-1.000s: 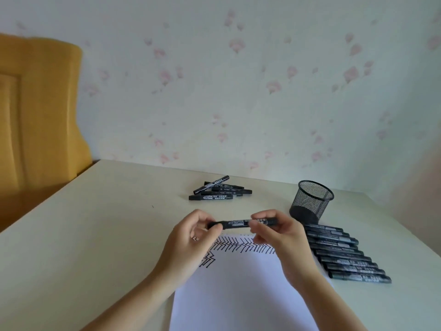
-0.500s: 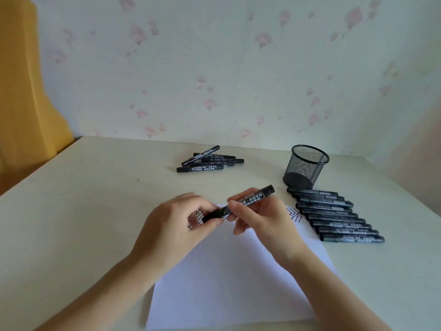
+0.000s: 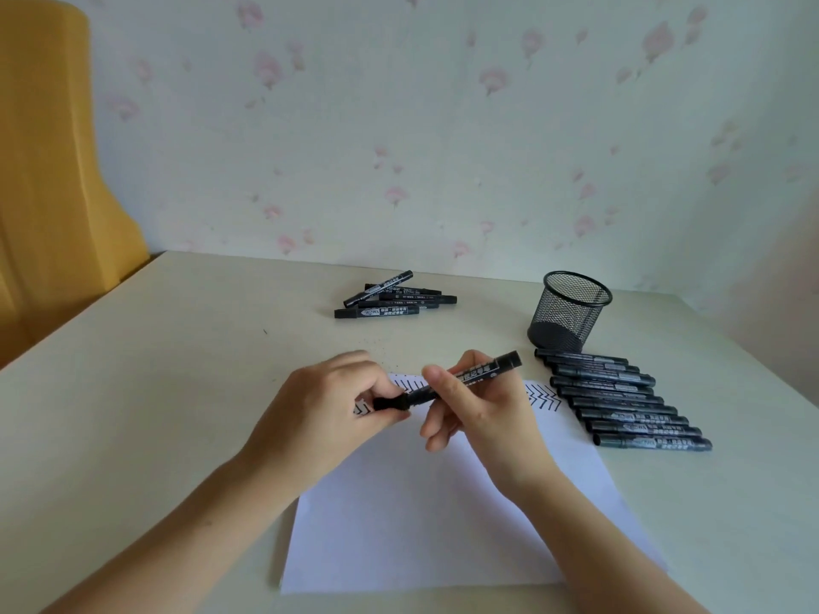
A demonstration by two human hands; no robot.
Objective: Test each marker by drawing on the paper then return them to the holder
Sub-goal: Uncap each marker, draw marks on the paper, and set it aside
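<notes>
My right hand (image 3: 478, 418) grips a black marker (image 3: 476, 375) by its barrel, thumb and fingers curled round it, the back end tilted up toward the holder. My left hand (image 3: 328, 405) pinches the marker's cap (image 3: 391, 403) between thumb and curled fingers; I cannot tell whether the cap is seated or just off the tip. Both hands hover above the top edge of the paper (image 3: 443, 516), where a band of black zigzags (image 3: 544, 398) runs across the sheet, partly hidden behind my fingers. Below the hands the sheet lies white and unmarked down to its near edge, which sits close to the near edge of the table (image 3: 146, 392).

To the right, a row of markers (image 3: 620, 401) lies side by side just beside the paper's right edge, stepping from the holder toward me. The holder (image 3: 569, 312), a black mesh cup, stands upright at the far end of that row, touching or nearly touching the first marker. Straight beyond the hands, well apart from them, a loose pile of markers (image 3: 392, 299) lies crossed near the table's far edge. Open tabletop stretches left of the paper to the table's left edge.

The table is pale cream and meets a wall (image 3: 399, 126) papered in light blue-green with pink flowers. A yellow headboard (image 3: 48, 170) stands at far left.
</notes>
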